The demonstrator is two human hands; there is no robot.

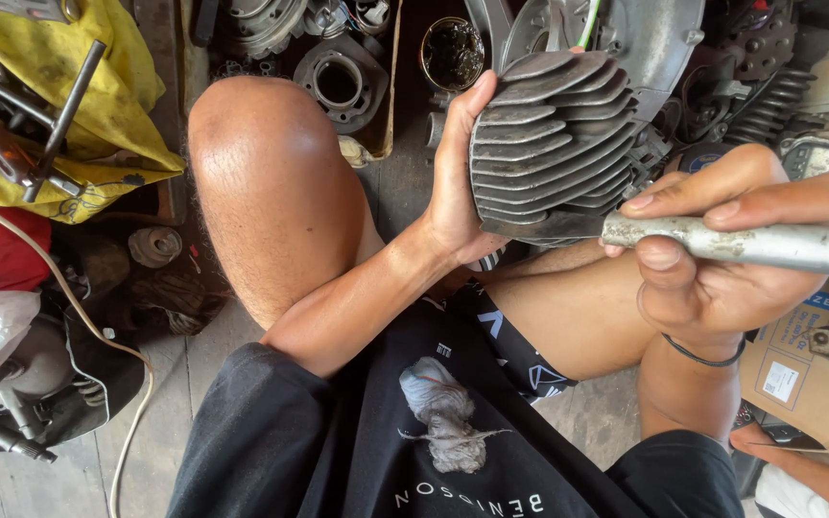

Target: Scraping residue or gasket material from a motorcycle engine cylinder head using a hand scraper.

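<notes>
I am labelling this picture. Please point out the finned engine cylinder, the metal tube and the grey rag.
finned engine cylinder [551, 144], head view, on its middle fins.
metal tube [769, 245], head view, on its bare shaft beside the fingers.
grey rag [443, 412], head view, on its bunched middle.

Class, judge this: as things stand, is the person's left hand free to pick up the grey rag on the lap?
Probably not: the left hand grips the finned cylinder head, though nothing covers the rag.

The person's left hand [458, 182] reaches forward across a bare raised knee, palm turned right, thumb upright, fingers wrapped out of sight. The right hand [722, 240] comes in from the right edge, thumb and fingers closed in a firm grip, a dark band around its wrist.
</notes>
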